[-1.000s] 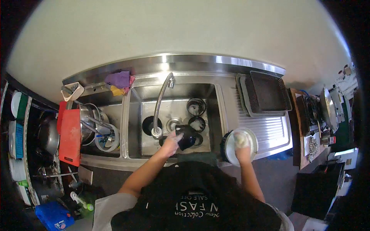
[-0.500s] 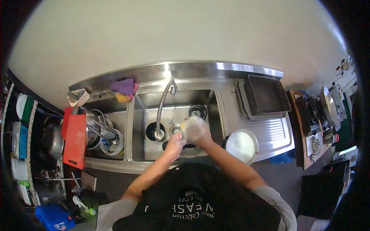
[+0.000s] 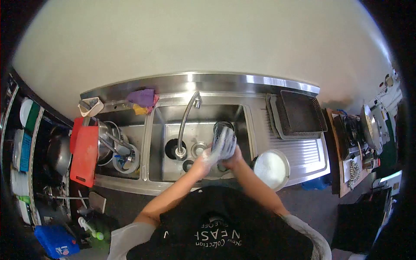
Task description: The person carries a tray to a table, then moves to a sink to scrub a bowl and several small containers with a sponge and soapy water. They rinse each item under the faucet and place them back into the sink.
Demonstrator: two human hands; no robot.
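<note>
Over the right part of the metal sink [image 3: 157,130] I hold a dark container streaked with white suds [image 3: 224,142], tilted up on its side. My left hand [image 3: 203,164], foamy at the fingers, is closed against its lower left edge. On its right side my right hand [image 3: 234,157] grips it, the fingers partly hidden behind it. Left of my hands, a black round dish [image 3: 171,149] lies in the sink under the head of the flexible tap [image 3: 185,119]. Another dark item behind the container is mostly covered.
A pot of white suds [image 3: 272,169] stands right of the sink. Dark mesh trays [image 3: 301,113] lie on the drainboard. Left are a red cutting board [image 3: 84,154], a white bucket with utensils [image 3: 125,162] and a purple cloth [image 3: 141,96]. A gas stove [image 3: 349,130] stands far right.
The container has turned from a pale, blurred round face to a dark, foam-streaked side. Both hands have shifted slightly. The yellow patch beside my left hand no longer shows.
</note>
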